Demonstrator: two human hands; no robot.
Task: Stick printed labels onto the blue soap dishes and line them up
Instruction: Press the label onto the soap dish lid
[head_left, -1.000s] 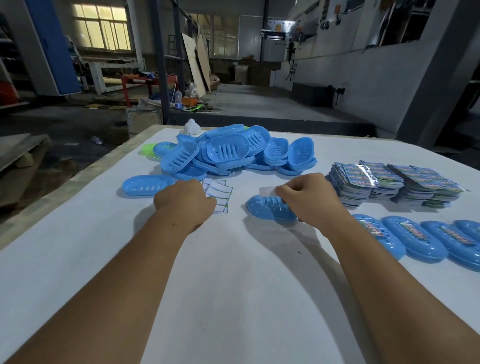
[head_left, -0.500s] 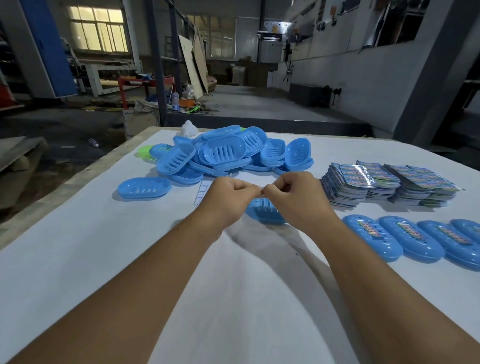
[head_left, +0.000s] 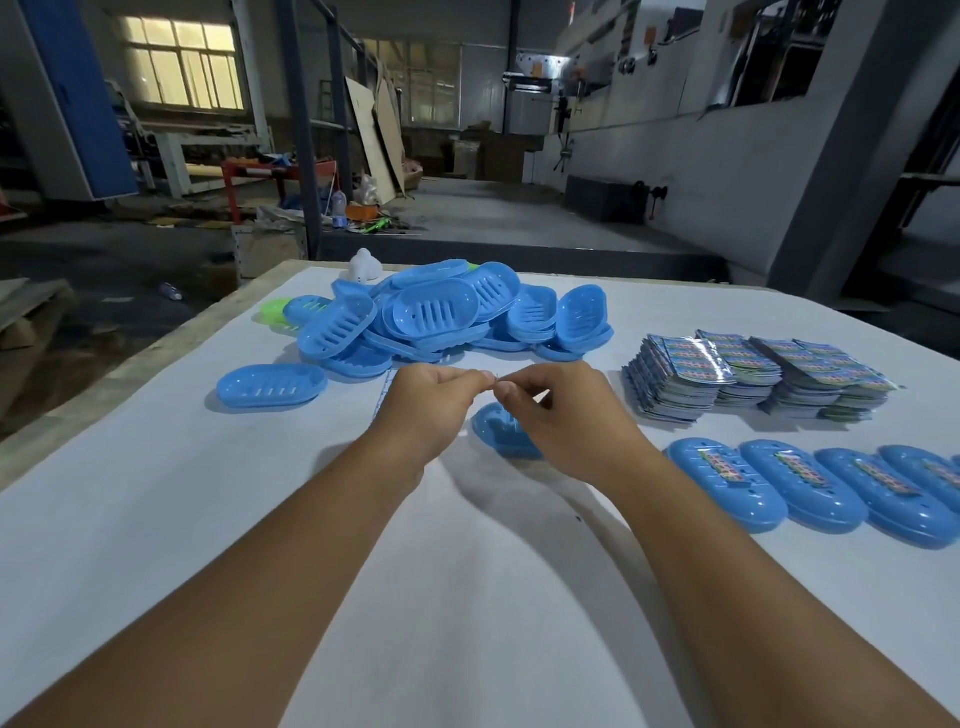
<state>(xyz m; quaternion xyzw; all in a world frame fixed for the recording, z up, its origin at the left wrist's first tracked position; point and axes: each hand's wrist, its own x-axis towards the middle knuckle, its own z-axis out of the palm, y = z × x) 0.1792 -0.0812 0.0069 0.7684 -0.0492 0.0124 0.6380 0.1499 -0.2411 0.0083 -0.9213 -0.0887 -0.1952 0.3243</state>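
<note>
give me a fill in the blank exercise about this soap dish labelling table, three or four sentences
1. The loose pile of soap dishes at the far side of the table is ____ in colour.
2. Each dish in the row of finished dishes carries a ____ on top.
3. The left hand and right hand meet fingertip to fingertip above a single ____.
4. The stacks of printed labels lie to the ____ of the pile.

Missing words: blue; label; soap dish; right
</note>
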